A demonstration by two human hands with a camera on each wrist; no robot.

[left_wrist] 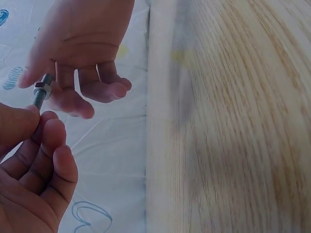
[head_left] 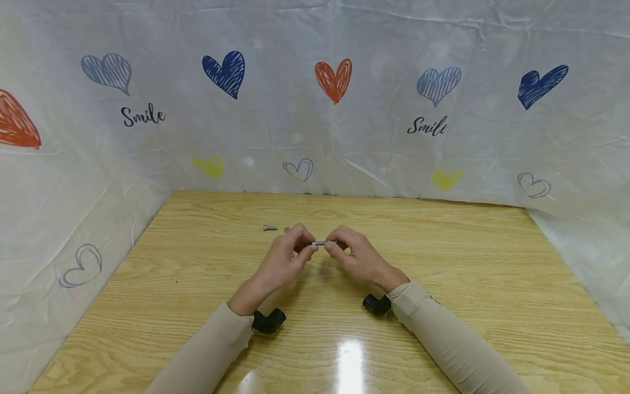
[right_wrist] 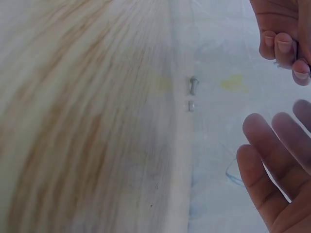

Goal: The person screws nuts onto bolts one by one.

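Over the table, my left hand (head_left: 283, 256) pinches a silver bolt (head_left: 319, 243) between thumb and fingertips. A hex nut (left_wrist: 43, 89) sits on the bolt's thread, close to its free end in the left wrist view. My right hand (head_left: 360, 257) meets the bolt from the other side, thumb and index finger at the nut, its other fingers loosely bent. The bolt's head is hidden in my left fingers. Beyond my left hand, a second bolt (head_left: 269, 227) lies on the table with another nut (head_left: 287, 229) beside it.
The wood-grain table (head_left: 467, 262) reaches back to a white cloth (head_left: 374, 142) printed with hearts and "Smile". The cloth also hangs along both sides. Black wrist-worn pieces show at my left cuff (head_left: 236, 323) and right cuff (head_left: 406, 298).
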